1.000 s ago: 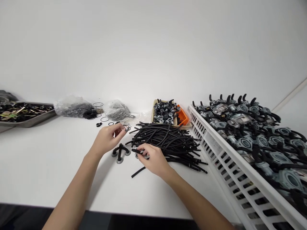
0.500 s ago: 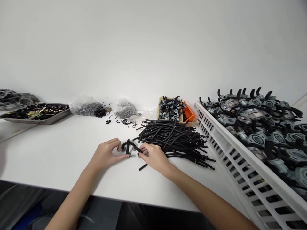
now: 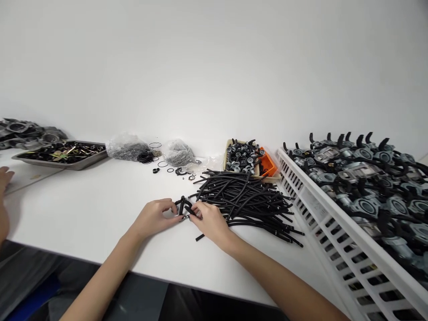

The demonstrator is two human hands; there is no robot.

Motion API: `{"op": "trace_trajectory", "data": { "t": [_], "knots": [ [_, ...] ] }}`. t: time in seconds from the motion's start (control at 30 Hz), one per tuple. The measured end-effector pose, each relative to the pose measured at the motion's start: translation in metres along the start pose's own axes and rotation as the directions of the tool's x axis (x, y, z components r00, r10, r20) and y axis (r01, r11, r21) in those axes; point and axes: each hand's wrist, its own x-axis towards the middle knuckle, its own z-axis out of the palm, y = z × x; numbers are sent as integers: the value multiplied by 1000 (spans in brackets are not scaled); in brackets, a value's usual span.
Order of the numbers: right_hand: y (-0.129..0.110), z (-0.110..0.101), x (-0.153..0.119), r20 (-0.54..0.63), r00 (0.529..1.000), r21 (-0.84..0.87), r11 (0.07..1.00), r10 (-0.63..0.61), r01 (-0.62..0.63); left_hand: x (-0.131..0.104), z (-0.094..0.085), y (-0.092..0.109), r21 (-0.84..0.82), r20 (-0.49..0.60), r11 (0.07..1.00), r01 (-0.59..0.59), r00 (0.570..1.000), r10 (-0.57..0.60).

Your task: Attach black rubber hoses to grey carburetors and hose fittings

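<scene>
Near the front middle of the white table, my left hand [image 3: 166, 212] is closed round one side of a small black hose piece [image 3: 182, 205]. My right hand [image 3: 201, 216] pinches the other side of it, its fingertips almost meeting those of the left. Fine details of the piece are hidden by the fingers. Right beside my right hand spreads a pile of black hoses [image 3: 245, 196]. Behind the pile, a cream tray [image 3: 228, 143] holds metal fittings with black ends, next to an orange bin [image 3: 271, 164].
A white slatted crate [image 3: 321, 214] full of metal parts [image 3: 366, 206] stands at right. Plastic bags [image 3: 127, 147] and black rings [image 3: 156, 170] lie at the back. A metal tray [image 3: 80, 164] of small parts is at left, near another person's hand [image 3: 4, 178].
The view has shifted slightly, so the scene sits further right. My hands have drawn closer together round the black piece. Another person's hand has come in at the left edge.
</scene>
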Motion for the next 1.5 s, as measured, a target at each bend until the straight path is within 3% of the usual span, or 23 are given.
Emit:
{"op": "trace_trajectory", "data": {
  "t": [0.47,0.57,0.67,0.83,1.5],
  "knots": [
    [0,-7,-7,-39,996,28,996,-82,83,-2,-4,1,-67,24,998,-4,1000,5],
    [2,-9,-4,-90,994,31,997,-63,66,-3,-5,0,-45,-56,999,9,998,-12],
    [7,-10,0,-59,995,31,996,-77,79,-3,-5,-3,-14,-131,997,75,988,-77],
    [17,-8,4,22,986,63,984,-167,165,0,-3,-7,-21,-54,997,73,996,-74],
    [17,0,3,15,983,-42,982,-181,182,3,4,-19,-123,-15,988,91,996,-94]
  ]
}}
